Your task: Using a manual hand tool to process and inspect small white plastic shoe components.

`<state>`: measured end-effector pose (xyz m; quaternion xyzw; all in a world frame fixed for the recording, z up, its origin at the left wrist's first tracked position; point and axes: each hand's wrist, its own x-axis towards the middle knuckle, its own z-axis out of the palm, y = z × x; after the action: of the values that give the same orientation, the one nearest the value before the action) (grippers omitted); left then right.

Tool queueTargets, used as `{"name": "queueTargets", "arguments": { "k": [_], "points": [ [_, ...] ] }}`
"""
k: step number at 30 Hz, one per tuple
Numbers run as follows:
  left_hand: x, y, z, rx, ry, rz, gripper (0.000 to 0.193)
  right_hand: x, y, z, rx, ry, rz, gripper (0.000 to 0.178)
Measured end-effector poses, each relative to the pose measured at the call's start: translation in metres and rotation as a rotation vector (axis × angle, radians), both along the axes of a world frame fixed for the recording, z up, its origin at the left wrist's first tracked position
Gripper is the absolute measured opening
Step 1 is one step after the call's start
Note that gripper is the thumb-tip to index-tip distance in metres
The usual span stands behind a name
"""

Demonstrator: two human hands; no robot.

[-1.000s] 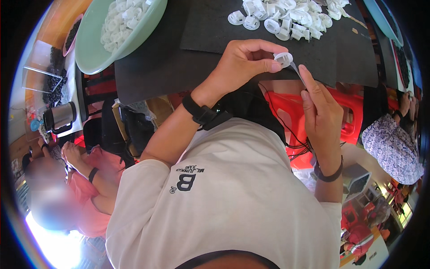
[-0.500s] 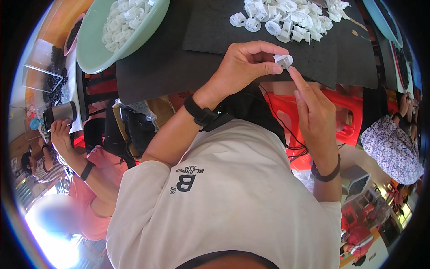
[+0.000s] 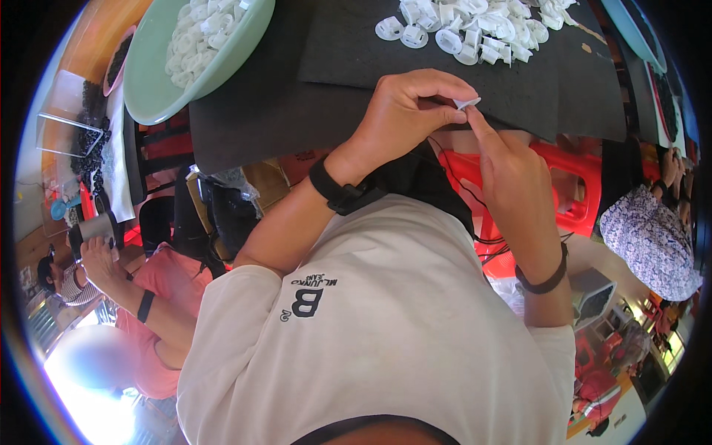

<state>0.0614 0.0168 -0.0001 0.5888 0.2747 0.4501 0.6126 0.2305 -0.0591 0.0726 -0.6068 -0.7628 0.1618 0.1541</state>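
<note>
A small white plastic piece (image 3: 467,104) with a thin, flat rim is pinched between the thumb and fingers of my left hand (image 3: 411,107), just over the near edge of the dark mat. It is seen nearly edge-on. My right hand (image 3: 515,174) comes up from the right with its index finger stretched out, the tip touching the piece from below. I see nothing gripped in that hand, and its thumb is mostly hidden. Beyond my hands lies a heap of similar white plastic pieces (image 3: 486,30), some with round flanges and slots.
A pale green basin (image 3: 141,93) of white pieces stands at the far left on the black table mat (image 3: 245,126). Below the table's edge is a red plastic stool (image 3: 575,196) with dark cables beside it. A co-worker in a pink shirt (image 3: 174,278) sits at left, another in patterned cloth (image 3: 645,241) at right.
The white piece has been tilted from showing its round face to nearly edge-on. My right index finger has shifted slightly left, under it. The co-worker's hand at left has moved down.
</note>
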Motion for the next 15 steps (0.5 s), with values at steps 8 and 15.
{"name": "queueTargets", "arguments": {
  "k": [8, 15],
  "points": [
    [-0.004, 0.003, 0.007, -0.149, -0.001, 0.013, 0.032, 0.014, -0.005, 0.0, 0.097, 0.195, 0.033, 0.043],
    [-0.004, 0.004, 0.008, -0.161, -0.016, -0.003, 0.032, 0.008, -0.007, -0.001, 0.089, 0.19, -0.003, 0.042]
  ]
}}
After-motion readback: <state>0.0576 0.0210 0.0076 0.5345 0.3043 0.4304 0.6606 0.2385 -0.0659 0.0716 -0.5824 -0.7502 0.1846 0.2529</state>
